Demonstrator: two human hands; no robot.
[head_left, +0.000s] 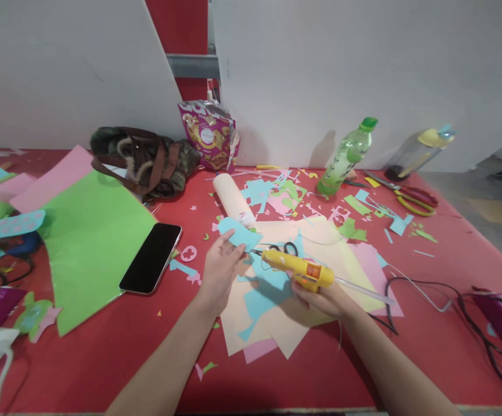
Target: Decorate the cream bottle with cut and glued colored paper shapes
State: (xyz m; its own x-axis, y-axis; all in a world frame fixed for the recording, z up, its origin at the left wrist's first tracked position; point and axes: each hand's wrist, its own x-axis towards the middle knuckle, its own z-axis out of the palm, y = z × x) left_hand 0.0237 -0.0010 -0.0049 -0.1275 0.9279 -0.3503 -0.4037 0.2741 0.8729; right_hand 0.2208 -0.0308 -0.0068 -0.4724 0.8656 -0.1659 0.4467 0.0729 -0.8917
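My left hand (pixel 217 268) pinches a small piece of light blue paper (pixel 239 234) by its lower edge. In my right hand (pixel 318 297) is a yellow hot glue gun (pixel 298 268), its nozzle pointing left at the blue paper's lower right corner. I cannot tell whether the nozzle touches the paper. A clear glue stick (pixel 366 290) pokes out of the gun's back end. Beneath both hands lie overlapping peach sheets (pixel 292 335) and cut blue paper (pixel 268 294). Black scissor handles (pixel 291 248) show partly behind the gun.
A white roll (pixel 232 196), a snack bag (pixel 210 136), a camouflage bag (pixel 147 159) and a green bottle (pixel 347 156) stand behind. A phone (pixel 151 258) rests on green paper (pixel 90 231) at left. Red-yellow scissors (pixel 416 199) and a black cord (pixel 463 306) lie right, among paper scraps.
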